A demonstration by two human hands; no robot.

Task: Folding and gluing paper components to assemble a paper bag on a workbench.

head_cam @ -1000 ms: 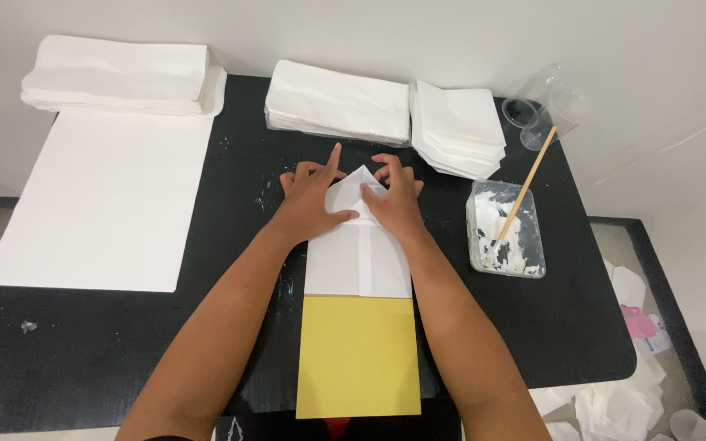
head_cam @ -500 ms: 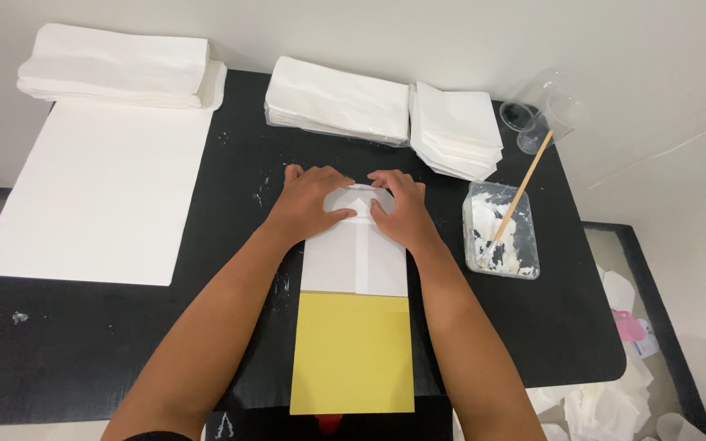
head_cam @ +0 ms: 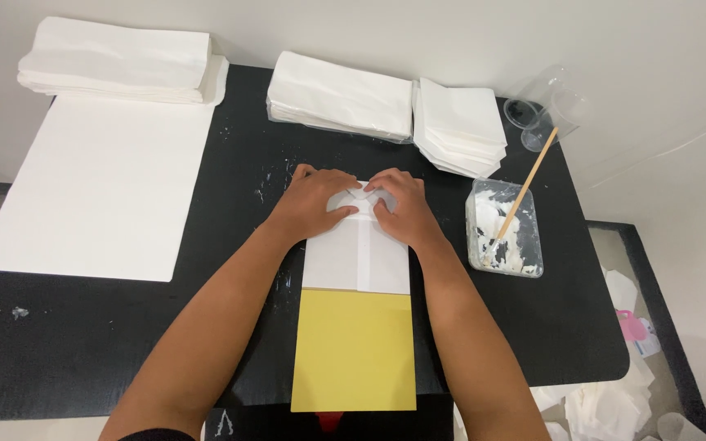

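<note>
A white paper bag lies flat on a yellow board in the middle of the black table. Both of my hands press flat on the bag's far, folded end. My left hand covers the left half of the fold and my right hand covers the right half, with the fingertips of the two hands meeting at the centre. A seam strip runs down the bag's middle toward me. The fold itself is mostly hidden under my fingers.
A large white sheet lies at left, with a stack of folded paper behind it. Two more white stacks sit at the back. A clear tub of white paste holds a wooden stick. Clear cups stand at back right.
My hands have flattened from pinching the bag's top fold to pressing it down, fingertips now together. The view has shifted slightly.
</note>
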